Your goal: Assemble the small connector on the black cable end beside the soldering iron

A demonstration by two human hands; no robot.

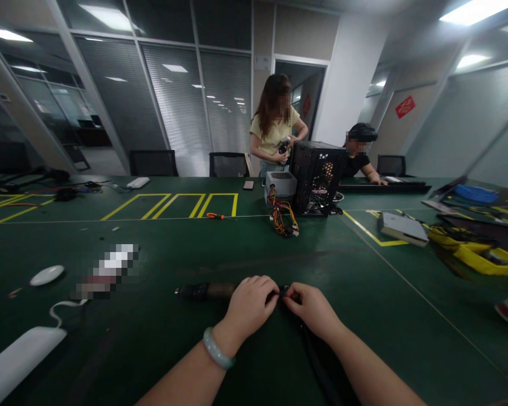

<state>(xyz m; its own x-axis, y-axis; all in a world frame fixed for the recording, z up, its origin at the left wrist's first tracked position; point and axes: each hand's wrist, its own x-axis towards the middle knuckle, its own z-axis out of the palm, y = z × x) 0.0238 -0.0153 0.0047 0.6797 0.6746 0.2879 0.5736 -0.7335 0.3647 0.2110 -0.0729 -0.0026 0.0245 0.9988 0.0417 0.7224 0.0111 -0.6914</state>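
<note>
A dark cylindrical tool (pixel 214 291) with a metal tip at its left end lies on the green table (pixel 152 327). My left hand (pixel 252 304) rests over its right part, fingers curled round it, with a pale green bangle on the wrist. Close beside it, my right hand (pixel 311 307) pinches a small dark part at the tool's right end; its exact shape is hidden by the fingertips. A black cable or strap (pixel 317 361) runs from there toward the table's near edge, beneath my right forearm.
Ahead stand a black computer case (pixel 319 177) and a power supply (pixel 280 186) with loose wires. An orange screwdriver (pixel 215 216) lies mid-table. At left are a white mouse (pixel 47 275) and white power bank (pixel 21 361); at right, a yellow tray (pixel 489 259). Two people are across the table.
</note>
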